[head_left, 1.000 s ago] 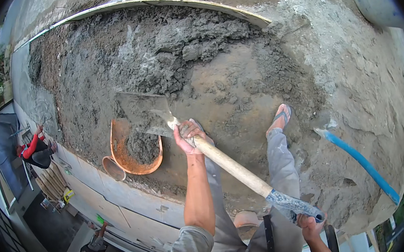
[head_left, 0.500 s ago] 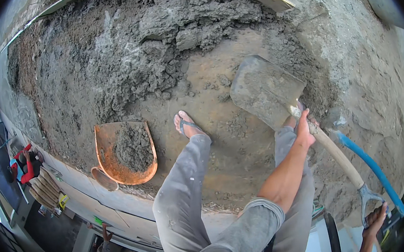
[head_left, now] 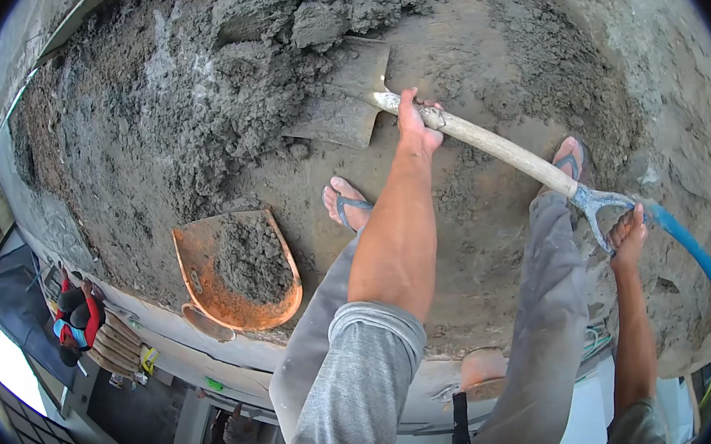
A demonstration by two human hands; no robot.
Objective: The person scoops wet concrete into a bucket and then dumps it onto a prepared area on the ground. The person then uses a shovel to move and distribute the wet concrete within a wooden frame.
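A shovel with a pale wooden shaft (head_left: 503, 149) crosses in front of me. My left hand (head_left: 420, 126) is wrapped round the shaft close to the blade. At the other end, my right hand (head_left: 628, 236) grips the blue-grey D-shaped handle (head_left: 600, 203). The flat metal blade (head_left: 346, 120) lies low against the edge of a heap of wet grey mortar (head_left: 248, 87), its leading edge partly covered by it. Left of my feet sits an orange, scoop-shaped container (head_left: 249, 320) with a lump of mortar (head_left: 252, 258) in it.
My sandalled feet (head_left: 350, 205) stand apart on the mortar-smeared ground. A blue hose (head_left: 702, 266) curves along the right. A low wall edge (head_left: 161, 333) runs behind the container. Beyond it, a person in red sleeves (head_left: 82, 312) is beside stacked sacks (head_left: 119, 339); another person (head_left: 237, 430) is lower down.
The shovel has swung left from beside my right foot, its blade now at the mortar heap. Both hands moved with it, the left forward and left, the right upward.
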